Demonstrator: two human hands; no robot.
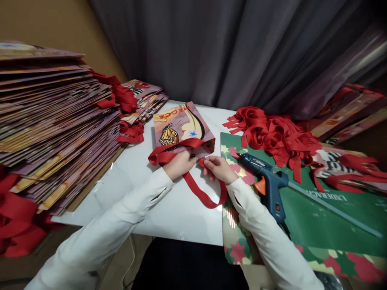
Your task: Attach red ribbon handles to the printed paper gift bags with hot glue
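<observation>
A flat paper gift bag (180,125) with a butterfly print lies on the white table (169,209), its open end toward me. My left hand (180,163) is closed at the bag's mouth, pressing on the bag and a red ribbon handle. My right hand (219,168) pinches the end of a loose red ribbon (203,195), which loops down toward the table's front edge. A second red ribbon handle (172,148) lies across the bag.
A blue hot glue gun (267,179) rests on green printed paper (326,217) to my right. A pile of cut red ribbons (273,137) lies behind it. A tall stack of finished bags (51,121) fills the left side. Dark curtain (242,48) hangs behind.
</observation>
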